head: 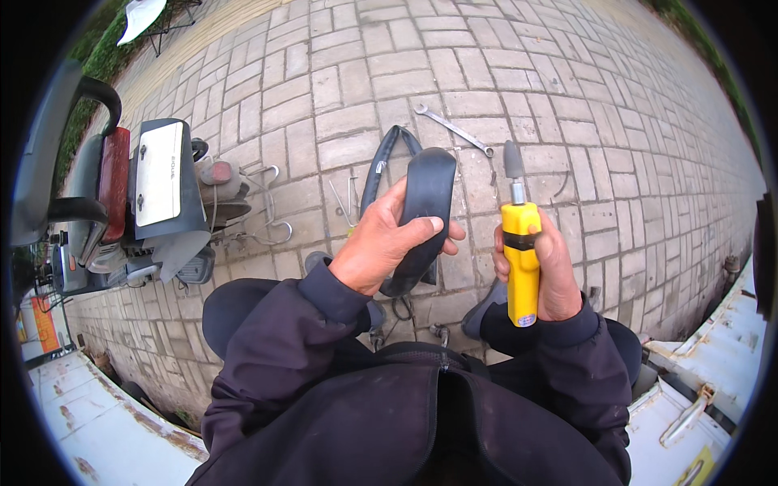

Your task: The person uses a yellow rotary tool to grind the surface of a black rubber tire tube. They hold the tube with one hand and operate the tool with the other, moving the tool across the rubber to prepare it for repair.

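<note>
My left hand [383, 234] grips a wide section of a black rubber inner tube [428, 182], with the thumb pressed on its face. A narrower loop of the tube [378, 173] hangs or lies beyond that hand, with a small pale mark on it. In my right hand [556, 267] is a yellow handheld rotary grinder [521, 267] with a black band. Its grey tapered grinding bit [513, 161] points away from me, apart from the rubber. Whether the bit is turning cannot be seen.
A combination wrench [453, 130] lies on the brick paving [352, 79], near thin metal rods [345, 203]. At left stands an electric scooter [115, 182] with a white plate bearing writing. White rusty metal panels [121, 419] flank me. A folding chair [143, 18] stands far left.
</note>
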`<action>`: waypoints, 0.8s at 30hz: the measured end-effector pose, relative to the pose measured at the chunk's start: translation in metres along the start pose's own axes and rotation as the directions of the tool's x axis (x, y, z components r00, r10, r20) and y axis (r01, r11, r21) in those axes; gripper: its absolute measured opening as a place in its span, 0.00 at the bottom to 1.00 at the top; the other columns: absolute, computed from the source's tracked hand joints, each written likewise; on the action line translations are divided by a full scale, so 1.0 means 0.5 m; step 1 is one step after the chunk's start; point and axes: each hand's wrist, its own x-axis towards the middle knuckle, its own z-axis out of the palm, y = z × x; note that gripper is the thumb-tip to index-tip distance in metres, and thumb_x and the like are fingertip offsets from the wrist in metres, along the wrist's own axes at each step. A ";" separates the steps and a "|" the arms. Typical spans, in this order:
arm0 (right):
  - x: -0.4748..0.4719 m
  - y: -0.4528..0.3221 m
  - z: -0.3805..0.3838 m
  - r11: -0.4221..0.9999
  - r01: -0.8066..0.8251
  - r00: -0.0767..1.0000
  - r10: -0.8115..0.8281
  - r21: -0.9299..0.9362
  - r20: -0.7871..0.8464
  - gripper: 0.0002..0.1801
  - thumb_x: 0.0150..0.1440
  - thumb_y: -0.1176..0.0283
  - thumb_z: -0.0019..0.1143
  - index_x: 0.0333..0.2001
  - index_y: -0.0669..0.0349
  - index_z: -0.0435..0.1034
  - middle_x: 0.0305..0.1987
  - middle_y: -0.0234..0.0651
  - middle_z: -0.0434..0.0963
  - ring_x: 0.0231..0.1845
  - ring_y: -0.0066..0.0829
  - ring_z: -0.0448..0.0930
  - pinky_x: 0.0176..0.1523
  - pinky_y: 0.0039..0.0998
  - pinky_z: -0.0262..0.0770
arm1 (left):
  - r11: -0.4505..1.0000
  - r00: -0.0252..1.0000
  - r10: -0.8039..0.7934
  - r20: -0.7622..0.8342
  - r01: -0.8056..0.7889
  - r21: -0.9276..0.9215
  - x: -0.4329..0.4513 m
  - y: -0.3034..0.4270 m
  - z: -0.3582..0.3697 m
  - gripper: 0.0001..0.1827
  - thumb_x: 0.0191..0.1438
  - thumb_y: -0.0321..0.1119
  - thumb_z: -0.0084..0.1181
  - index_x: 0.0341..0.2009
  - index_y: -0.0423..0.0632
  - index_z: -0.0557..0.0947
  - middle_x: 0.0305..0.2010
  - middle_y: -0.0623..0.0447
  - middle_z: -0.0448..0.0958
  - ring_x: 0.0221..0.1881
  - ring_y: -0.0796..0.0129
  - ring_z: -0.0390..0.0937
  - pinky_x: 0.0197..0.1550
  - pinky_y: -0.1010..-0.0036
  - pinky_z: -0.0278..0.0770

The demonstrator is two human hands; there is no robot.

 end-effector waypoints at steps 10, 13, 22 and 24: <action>-0.006 -0.130 0.022 -0.452 0.204 0.827 -0.395 -0.869 0.400 0.36 0.40 0.78 0.70 0.57 0.57 0.70 0.39 0.36 0.72 0.38 0.41 0.76 0.40 0.39 0.72 | 1.000 1.000 -0.003 0.026 0.002 0.031 -0.007 -0.013 -0.006 0.28 0.61 0.26 0.56 0.65 0.42 0.67 0.42 0.45 0.83 0.37 0.67 0.83 0.42 0.72 0.81; -0.004 -0.142 0.035 -0.662 0.219 0.854 -0.225 -0.717 0.468 0.37 0.39 0.77 0.70 0.58 0.56 0.70 0.37 0.35 0.70 0.36 0.38 0.75 0.39 0.37 0.72 | 0.998 0.997 -0.068 0.031 0.068 0.001 -0.006 -0.026 -0.002 0.28 0.61 0.24 0.56 0.66 0.42 0.67 0.41 0.45 0.83 0.35 0.68 0.83 0.42 0.74 0.81; 0.012 -0.107 0.034 -0.655 0.259 0.861 -0.176 -0.710 0.477 0.35 0.42 0.77 0.65 0.58 0.57 0.70 0.34 0.35 0.68 0.33 0.36 0.74 0.37 0.35 0.70 | 0.993 0.993 -0.118 0.024 0.117 0.022 0.016 -0.047 -0.002 0.29 0.59 0.20 0.55 0.66 0.42 0.68 0.45 0.49 0.79 0.38 0.67 0.82 0.41 0.71 0.83; 0.010 -0.111 0.031 -0.656 0.227 0.893 -0.156 -0.720 0.423 0.46 0.34 0.78 0.73 0.62 0.57 0.68 0.37 0.37 0.69 0.37 0.38 0.74 0.40 0.37 0.70 | 0.992 0.992 -0.123 0.023 0.122 0.022 0.020 -0.050 0.001 0.29 0.59 0.20 0.55 0.65 0.42 0.68 0.44 0.50 0.78 0.39 0.68 0.82 0.40 0.72 0.83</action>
